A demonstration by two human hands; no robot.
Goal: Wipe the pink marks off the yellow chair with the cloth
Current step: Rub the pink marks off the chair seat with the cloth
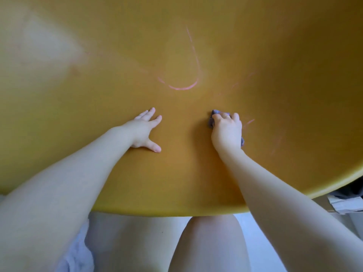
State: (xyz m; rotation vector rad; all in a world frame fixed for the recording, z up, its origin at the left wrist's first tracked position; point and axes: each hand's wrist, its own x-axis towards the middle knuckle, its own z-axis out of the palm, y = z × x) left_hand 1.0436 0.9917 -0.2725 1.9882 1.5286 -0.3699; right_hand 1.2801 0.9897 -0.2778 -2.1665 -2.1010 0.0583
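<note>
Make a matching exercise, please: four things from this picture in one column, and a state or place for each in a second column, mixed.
1. left hand
2. right hand
3. cloth
4. curved pink mark

a. bunched, grey-purple, mostly hidden under a hand
b. on the yellow chair, beyond both hands
c. flat on the seat, fingers spread
d. curled round the cloth, wearing a ring

Pairs: 1-c, 2-d, 3-a, 4-b

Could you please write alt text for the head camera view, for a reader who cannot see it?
A person's right hand presses a crumpled purple cloth against a yellow chair seat, while the left hand rests flat beside it. A curved pink mark and fainter pink streaks remain on the seat beyond and right of the hands.
</note>
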